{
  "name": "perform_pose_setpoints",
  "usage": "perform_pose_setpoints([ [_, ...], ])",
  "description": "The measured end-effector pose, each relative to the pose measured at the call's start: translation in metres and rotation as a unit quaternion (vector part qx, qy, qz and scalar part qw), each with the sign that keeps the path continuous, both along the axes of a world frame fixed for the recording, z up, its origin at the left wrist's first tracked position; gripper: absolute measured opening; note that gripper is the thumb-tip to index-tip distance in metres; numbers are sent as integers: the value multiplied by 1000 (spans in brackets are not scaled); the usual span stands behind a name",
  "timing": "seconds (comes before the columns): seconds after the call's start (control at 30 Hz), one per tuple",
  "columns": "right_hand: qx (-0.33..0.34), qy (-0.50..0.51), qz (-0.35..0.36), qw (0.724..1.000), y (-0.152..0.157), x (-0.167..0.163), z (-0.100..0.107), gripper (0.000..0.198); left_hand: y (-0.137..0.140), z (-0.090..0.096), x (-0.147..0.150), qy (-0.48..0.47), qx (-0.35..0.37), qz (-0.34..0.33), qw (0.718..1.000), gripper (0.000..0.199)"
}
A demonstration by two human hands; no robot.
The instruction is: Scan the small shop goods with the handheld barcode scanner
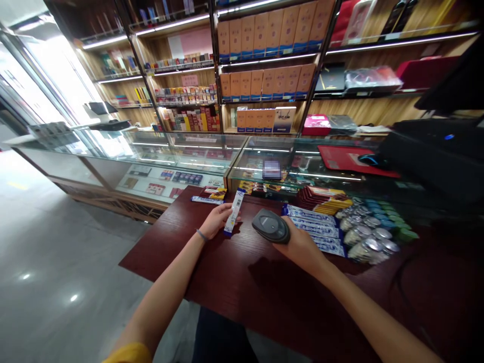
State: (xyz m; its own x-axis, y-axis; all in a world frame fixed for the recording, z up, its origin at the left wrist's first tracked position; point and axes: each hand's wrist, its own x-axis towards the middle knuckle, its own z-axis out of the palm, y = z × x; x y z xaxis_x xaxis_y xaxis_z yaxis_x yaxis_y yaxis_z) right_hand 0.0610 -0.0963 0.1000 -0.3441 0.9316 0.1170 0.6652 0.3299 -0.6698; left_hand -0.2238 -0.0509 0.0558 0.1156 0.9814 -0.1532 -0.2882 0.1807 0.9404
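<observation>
My left hand [217, 221] is closed on a slim white-and-blue snack packet [235, 209], tilted up a little above the dark red table, with a barcode-like mark facing me. In my right hand [300, 247] is a dark grey barcode scanner [270, 226], its head pointing left toward the packet. Several similar blue-and-white packets [315, 224] lie in a row beside my right hand. Behind my left hand, another blue-and-white packet [207, 200] rests with a yellow-and-red packet [217, 192].
Red-and-yellow packets [321, 199] and several small jars [365, 237] with silver lids stand at the right of the table [227, 282]. A glass display counter [181, 151] runs along the far edge. On it lie a red mat [351, 160] and a mouse [368, 160]. Shelves hold boxes [268, 83].
</observation>
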Motion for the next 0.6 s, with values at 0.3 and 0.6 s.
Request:
perform_pose_setpoints([
  [0.3, -8, -8, -42, 999, 4, 5, 11, 42, 3, -4, 1, -17, -11, 1, 1000, 35],
  [0.6, 32, 49, -66, 996, 14, 36, 39, 39, 10, 3, 14, 20, 53, -23, 998, 57],
])
